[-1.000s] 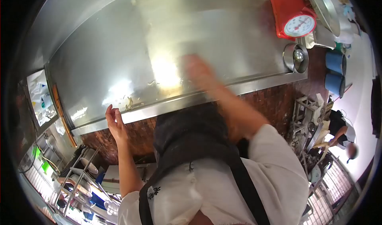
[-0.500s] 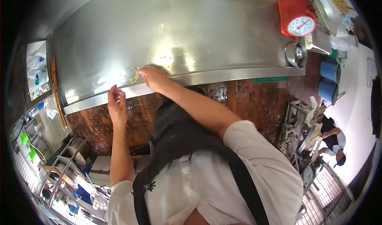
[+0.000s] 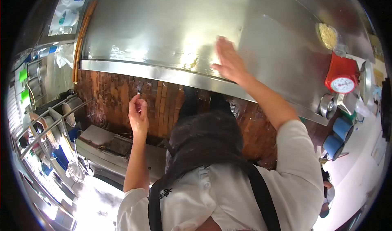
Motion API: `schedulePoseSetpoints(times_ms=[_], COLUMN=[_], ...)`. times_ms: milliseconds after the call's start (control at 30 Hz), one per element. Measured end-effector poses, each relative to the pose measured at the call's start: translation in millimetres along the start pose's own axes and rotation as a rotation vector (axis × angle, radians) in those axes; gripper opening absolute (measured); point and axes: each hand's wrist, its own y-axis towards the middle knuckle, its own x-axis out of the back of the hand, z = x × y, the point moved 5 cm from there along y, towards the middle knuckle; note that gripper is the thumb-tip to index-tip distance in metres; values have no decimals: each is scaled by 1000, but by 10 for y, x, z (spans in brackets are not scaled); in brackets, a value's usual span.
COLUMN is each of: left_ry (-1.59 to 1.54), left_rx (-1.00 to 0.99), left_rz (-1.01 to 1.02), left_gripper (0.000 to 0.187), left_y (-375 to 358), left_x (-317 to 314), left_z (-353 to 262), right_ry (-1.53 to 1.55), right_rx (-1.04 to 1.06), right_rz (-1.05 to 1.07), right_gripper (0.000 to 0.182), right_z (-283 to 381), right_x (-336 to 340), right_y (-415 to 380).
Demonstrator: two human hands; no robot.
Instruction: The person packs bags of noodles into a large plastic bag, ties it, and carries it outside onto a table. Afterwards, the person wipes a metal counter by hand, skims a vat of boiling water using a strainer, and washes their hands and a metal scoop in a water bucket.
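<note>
My right hand point(image 3: 230, 61) is over the metal worktop point(image 3: 163, 22), close to its front edge. Its fingers are stretched out flat, the thumb apart, and nothing is in it. A few thin yellow strands, like noodle scraps point(image 3: 190, 62), lie on the worktop just left of that hand. My left hand point(image 3: 138, 111) hangs in front of the worktop's edge, above the brown tiled floor point(image 3: 159, 104). Its fingers are loosely bent, with nothing visible between them.
At the right stand a red dial scale point(image 3: 342, 78), a pile of noodles point(image 3: 328, 36), a metal bowl point(image 3: 328, 106) and blue bins point(image 3: 338, 138). Wooden poles point(image 3: 83, 41) line the left end. A metal rack point(image 3: 55, 124) is at lower left. Another person point(image 3: 326, 194) is far right.
My right hand has left the strands and moved right, its fingers straightening from a bent grip. My left hand has drawn back from the worktop's edge. The view has turned.
</note>
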Motion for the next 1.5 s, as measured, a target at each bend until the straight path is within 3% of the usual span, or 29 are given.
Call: schedulePoseSetpoints(times_ms=[100,233,267,333,400,467,500,533,600,667,833,900,967,1033,1067,1100,1133,1167,1200,1267,1333,1400,1467,1500], left_ry=[9,-58,-78,-71,-50,-15,-7,0,-71,-61,-47,-43,-81,-59,-60,-62,-43,-27,-53,-24,66,53,60,59], left_rx=[40,-31,-47,-56,-60,-62,-83,-105,-68,-82,-166,-266,-334,-383,-409,-429,-458,-489,-487,-500,-549,-643,-708,-737], left_rz=[8,7,17,16,27,54,58,69,116,165,381,483,600,718,761,812,855,913,981,1124,1220,1331,1387,1399], left_gripper=[33,31,31,31,32,32,33,33,34,35,36,35,35,34,34,34,35,36,36,36,36,36,35,35], left_y=[-61,-72,-79,-36,-9,43,81,143,231,300,317,269,201,109,63,-16,-66,-85,-67,-228,-443,-654,-693,-698], left_x=[-89,-139,-152,-179,-228,-343,-416,-491,-745,-1027,-1964,-2325,-2702,-2974,-3066,-3151,-3195,-3283,-3378,-3605,-3593,-3616,-3569,-3557], left_z=[-34,-124,-196,-276,-419,-641,-686,-691,-882,-1080,-1749,-2012,-2305,-2535,-2671,-2768,-2795,-2819,-2772,-2726,-2786,-2850,-2942,-2976], right_ry=[-22,-90,-72,40,37,189,108,273,187,-9,-98,-140,114,-184,379,936,1263,1478,1744,2202,2271,1661,1026,62], right_rx=[185,606,704,686,692,658,589,377,106,-53,-407,-523,-950,-813,-1235,-1064,-850,-791,-1033,-854,-1019,-1105,-1151,-1370], right_rz=[-40,221,303,335,332,180,188,192,181,-18,-272,-503,-403,-986,-1209,-1504,-1991,-2106,-2315,-2559,-2610,-2586,-2501,-2122], right_gripper=[81,65,63,58,53,44,40,36,34,22,13,13,21,44,43,37,26,19,14,22,28,31,42,42], right_z=[791,1349,1401,1199,673,72,-211,-530,-1037,-1608,-2496,-2779,-3104,-3173,-3159,-3109,-2798,-2486,-2146,-1600,-1100,-600,168,681], right_x=[-323,-612,-652,-623,-491,-166,10,230,610,612,859,939,952,1021,961,713,612,486,351,-238,-701,-265,761,1344], right_y=[1012,1444,1381,944,335,-479,-933,-1349,-2282,-3102,-4120,-4338,-4493,-4625,-4752,-4812,-4700,-4706,-4726,-4557,-4539,-5025,-5590,-5977])
